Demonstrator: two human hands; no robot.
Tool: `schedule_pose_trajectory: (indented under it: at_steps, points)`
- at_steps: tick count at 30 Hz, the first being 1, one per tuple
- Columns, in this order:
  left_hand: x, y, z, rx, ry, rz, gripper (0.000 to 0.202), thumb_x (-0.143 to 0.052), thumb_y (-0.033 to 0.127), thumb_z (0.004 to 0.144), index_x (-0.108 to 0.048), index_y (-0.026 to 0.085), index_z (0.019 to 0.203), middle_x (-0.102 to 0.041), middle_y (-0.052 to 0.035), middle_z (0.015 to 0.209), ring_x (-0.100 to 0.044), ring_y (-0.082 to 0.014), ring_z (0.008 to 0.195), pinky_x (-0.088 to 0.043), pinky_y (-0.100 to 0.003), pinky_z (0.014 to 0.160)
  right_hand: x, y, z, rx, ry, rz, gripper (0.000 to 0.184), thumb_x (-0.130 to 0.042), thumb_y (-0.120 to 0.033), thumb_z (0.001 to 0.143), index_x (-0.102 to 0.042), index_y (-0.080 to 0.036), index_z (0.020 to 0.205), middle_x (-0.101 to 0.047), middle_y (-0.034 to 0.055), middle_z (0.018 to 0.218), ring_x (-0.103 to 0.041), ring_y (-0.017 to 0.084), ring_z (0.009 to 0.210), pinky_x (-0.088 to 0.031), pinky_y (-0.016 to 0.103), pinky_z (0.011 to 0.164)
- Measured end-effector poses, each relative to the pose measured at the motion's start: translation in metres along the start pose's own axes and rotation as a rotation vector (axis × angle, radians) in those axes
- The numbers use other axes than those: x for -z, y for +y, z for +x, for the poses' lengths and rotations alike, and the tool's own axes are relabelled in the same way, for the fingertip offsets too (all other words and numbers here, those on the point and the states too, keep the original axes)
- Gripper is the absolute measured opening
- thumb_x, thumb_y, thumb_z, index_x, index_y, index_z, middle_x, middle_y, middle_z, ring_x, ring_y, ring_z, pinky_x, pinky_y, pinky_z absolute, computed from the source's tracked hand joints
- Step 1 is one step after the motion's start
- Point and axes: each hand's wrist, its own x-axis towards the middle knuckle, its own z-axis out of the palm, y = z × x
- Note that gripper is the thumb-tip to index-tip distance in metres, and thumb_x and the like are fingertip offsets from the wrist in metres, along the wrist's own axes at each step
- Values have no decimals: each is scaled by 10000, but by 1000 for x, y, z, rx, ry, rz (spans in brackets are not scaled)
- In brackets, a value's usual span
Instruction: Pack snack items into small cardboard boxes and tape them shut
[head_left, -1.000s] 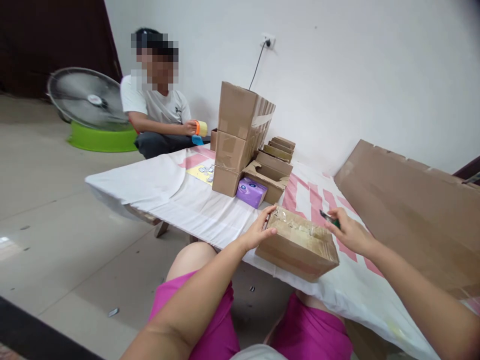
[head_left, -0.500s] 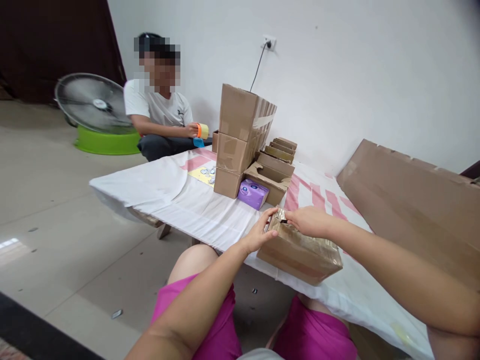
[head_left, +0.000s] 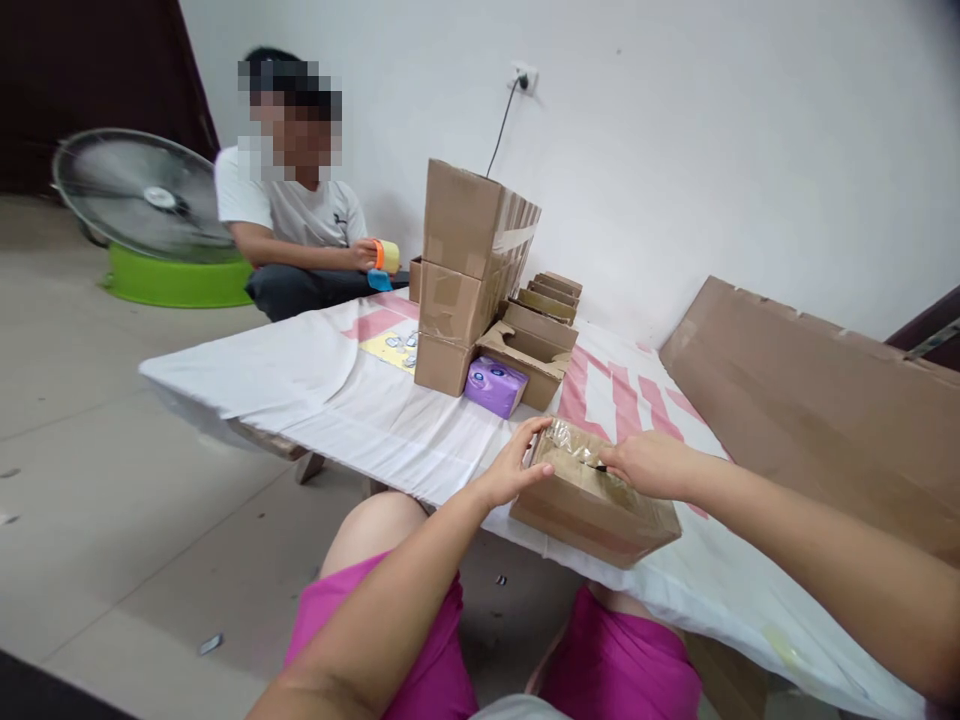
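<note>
A taped cardboard box (head_left: 585, 518) lies near the front edge of the cloth-covered table. My left hand (head_left: 513, 470) grips its left end, thumb on the near side and fingers at the far corner. Over the top seam, my right hand (head_left: 651, 465) is closed around a small dark pointed tool (head_left: 601, 468), most of it hidden in the fist. The tool's tip touches the shiny clear tape along the top, about midway. Behind the box sits a purple tissue pack (head_left: 495, 386).
Cardboard boxes (head_left: 452, 300) are stacked three high behind, beside a row of open boxes (head_left: 536, 345). A co-worker (head_left: 300, 220) crouches at the far left holding a tape dispenser (head_left: 385, 258). A fan (head_left: 146, 195) stands behind them; a large cardboard sheet (head_left: 810, 400) leans right.
My right hand has moved to the right along the box's top seam with the dark tool. The left hand keeps its place on the box's end. The view has shifted slightly.
</note>
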Motion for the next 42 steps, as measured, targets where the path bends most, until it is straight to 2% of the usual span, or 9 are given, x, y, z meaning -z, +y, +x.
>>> schedule_pose_trajectory:
  at_steps: [7, 16, 19, 23, 28, 33, 36, 39, 42]
  points:
    - [0, 0, 2, -26, 11, 39, 828, -562, 728, 732, -417, 220, 1371, -426, -150, 1400, -438, -331, 1257, -382, -477, 1026, -11, 7, -6, 43, 48, 1, 307, -351, -249, 950, -645, -187, 1010, -724, 104, 879, -687, 247, 789, -384, 295, 617]
    - [-1, 0, 2, 21, -4, 6, 825, -555, 728, 737, -399, 226, 1373, -409, -152, 1403, -417, -336, 1269, -386, -474, 1015, -53, 33, -26, 3, 15, 6, 293, -349, -233, 943, -640, -196, 939, -719, 101, 840, -687, 259, 775, -404, 319, 622]
    - [-3, -1, 2, 1, 11, -8, 823, -552, 724, 743, -393, 229, 1381, -411, -149, 1401, -418, -338, 1270, -380, -476, 1023, -60, 44, -41, -21, 114, 162, 325, -295, -300, 962, -608, -217, 938, -705, 75, 855, -664, 234, 771, -415, 324, 641]
    - [-5, -1, 0, -6, 27, -16, 845, -546, 714, 757, -355, 225, 1418, -378, -151, 1440, -394, -345, 1299, -377, -480, 1035, -76, 61, -58, -179, 274, 456, 329, -275, -399, 957, -566, -247, 934, -678, 37, 804, -628, 199, 712, -445, 321, 642]
    - [-5, -1, -1, -15, 20, 15, 843, -530, 714, 771, -348, 225, 1434, -355, -151, 1464, -367, -353, 1324, -345, -507, 1069, -130, 77, -57, -405, 481, 770, 364, -245, -452, 955, -507, -251, 1110, -684, 25, 809, -660, 188, 675, -505, 339, 685]
    - [-3, 0, -2, -24, 3, 5, 831, -533, 698, 783, -323, 233, 1439, -346, -152, 1462, -361, -339, 1332, -350, -495, 1066, -189, 64, -48, -416, 399, 584, 360, -279, -402, 945, -572, -230, 1064, -714, 89, 942, -687, 261, 823, -503, 383, 704]
    - [-4, -1, -2, -31, 2, 3, 836, -536, 698, 780, -321, 225, 1436, -348, -158, 1455, -359, -337, 1332, -354, -485, 1061, -210, 49, -44, -360, 309, 513, 285, -362, -314, 904, -624, -238, 986, -706, 114, 1020, -681, 284, 885, -508, 402, 728]
    - [-4, -1, -2, -28, 4, -2, 832, -538, 698, 779, -324, 223, 1428, -351, -161, 1449, -363, -343, 1326, -364, -488, 1047, -213, 43, -40, -309, 234, 521, 170, -498, -271, 816, -657, -257, 872, -710, 79, 881, -676, 281, 857, -517, 394, 728]
    - [-4, 0, -2, -24, 7, -6, 828, -542, 700, 775, -332, 221, 1417, -363, -162, 1441, -374, -343, 1318, -363, -491, 1046, -199, 54, -33, -329, 301, 562, 153, -531, -278, 791, -674, -241, 830, -703, 75, 824, -670, 280, 864, -518, 393, 759]
